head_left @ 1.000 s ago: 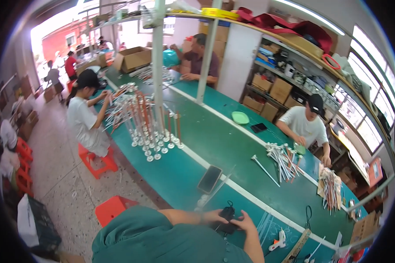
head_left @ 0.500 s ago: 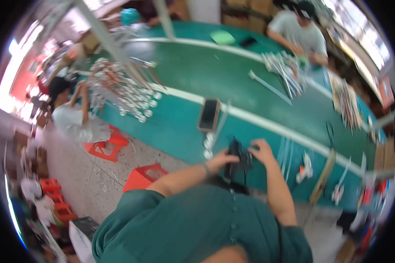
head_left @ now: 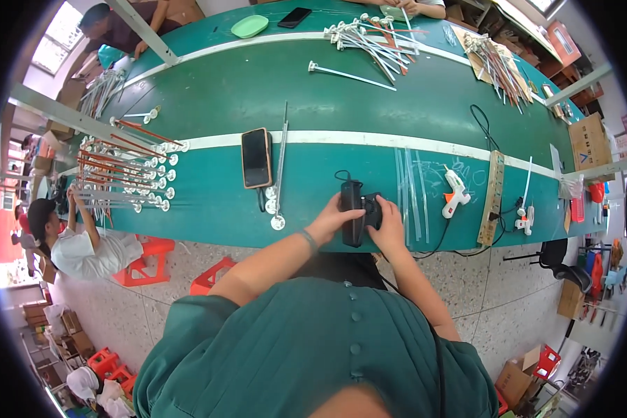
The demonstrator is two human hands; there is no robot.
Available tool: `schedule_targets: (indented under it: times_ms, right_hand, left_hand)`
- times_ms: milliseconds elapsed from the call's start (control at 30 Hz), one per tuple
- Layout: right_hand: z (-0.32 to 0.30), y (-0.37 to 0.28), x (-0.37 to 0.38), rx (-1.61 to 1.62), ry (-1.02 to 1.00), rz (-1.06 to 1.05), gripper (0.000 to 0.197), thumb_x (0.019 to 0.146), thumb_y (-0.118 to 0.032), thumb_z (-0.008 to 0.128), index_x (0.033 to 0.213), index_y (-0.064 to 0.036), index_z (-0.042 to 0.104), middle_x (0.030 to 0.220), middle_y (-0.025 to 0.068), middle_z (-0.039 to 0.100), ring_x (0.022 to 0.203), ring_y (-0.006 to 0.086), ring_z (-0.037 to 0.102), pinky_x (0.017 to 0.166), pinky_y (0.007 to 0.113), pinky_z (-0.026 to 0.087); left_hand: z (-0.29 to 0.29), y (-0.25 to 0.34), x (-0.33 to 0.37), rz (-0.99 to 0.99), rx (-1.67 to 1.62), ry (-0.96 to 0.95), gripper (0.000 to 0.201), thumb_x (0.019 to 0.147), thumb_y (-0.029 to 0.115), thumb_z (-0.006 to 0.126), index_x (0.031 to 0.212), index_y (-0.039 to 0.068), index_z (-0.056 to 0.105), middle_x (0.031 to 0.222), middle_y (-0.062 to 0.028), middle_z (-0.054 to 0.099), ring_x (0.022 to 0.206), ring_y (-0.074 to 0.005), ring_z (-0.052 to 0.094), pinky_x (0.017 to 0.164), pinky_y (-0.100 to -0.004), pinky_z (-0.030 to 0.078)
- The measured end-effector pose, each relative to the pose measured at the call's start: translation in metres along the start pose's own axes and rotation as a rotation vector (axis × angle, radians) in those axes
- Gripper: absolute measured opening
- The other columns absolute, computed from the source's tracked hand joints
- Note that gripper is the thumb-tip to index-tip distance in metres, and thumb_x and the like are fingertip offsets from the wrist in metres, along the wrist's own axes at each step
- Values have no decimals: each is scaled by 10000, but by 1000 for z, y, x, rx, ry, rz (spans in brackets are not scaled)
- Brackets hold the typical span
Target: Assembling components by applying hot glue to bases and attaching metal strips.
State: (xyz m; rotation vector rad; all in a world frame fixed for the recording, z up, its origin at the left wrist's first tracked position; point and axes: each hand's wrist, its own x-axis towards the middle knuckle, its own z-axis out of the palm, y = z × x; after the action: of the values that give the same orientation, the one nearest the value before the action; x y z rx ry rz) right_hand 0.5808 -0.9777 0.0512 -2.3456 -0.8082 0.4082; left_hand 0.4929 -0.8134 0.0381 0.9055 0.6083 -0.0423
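Near the table's front edge stands a black elongated device with a loop of cord at its far end. My left hand grips it from the left, thumb lying across its top. Against its right side is a smaller black ribbed part; I cannot tell whether the two are joined. My right hand is closed around that part, fingertips on its far right edge. Left of the hands lie a phone in an orange-brown case and a few thin rods with white round ends.
Clear strips, a white glue gun, a long power strip and a second glue gun lie to the right. Many rods with white discs are at left beside a seated person. Metal posts rise from the table.
My view has turned and levelled, so the table now runs straighter across the picture. Both hands stay at the black device, the right now closed on its smaller part.
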Motion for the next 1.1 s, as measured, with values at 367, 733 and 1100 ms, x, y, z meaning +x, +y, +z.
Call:
schedule_targets:
  times_ms: [367, 733, 1100]
  right_hand:
    - [-36, 76, 7, -171, 161, -34, 595, 648, -74, 754, 1197, -33, 529, 1157, 161, 550, 1089, 338, 534, 919, 394, 448]
    - [-43, 112, 2, -102, 33, 186, 534, 712, -128, 679, 1213, -54, 511, 1011, 141, 562, 807, 273, 593, 736, 384, 481]
    - [-13, 0, 57, 618, -277, -21, 436, 867, -7, 608, 1279, -36, 467, 971, 66, 580, 764, 118, 578, 670, 230, 486]
  left_hand:
    - [76, -18, 78, 243, 488, 193, 822, 612, 310, 845, 1193, -75, 408, 1143, -225, 520, 1072, -314, 548, 934, -395, 458]
    - [72, 1, 40, 179, 1112, 452, 862, 668, 362, 788, 1310, -19, 359, 1179, -212, 462, 1129, -391, 465, 966, -442, 430]
    - [-161, 92, -25, 511, 981, 1255, 645, 714, 274, 777, 1234, -1, 511, 1131, -192, 554, 1099, -377, 503, 968, -439, 410]
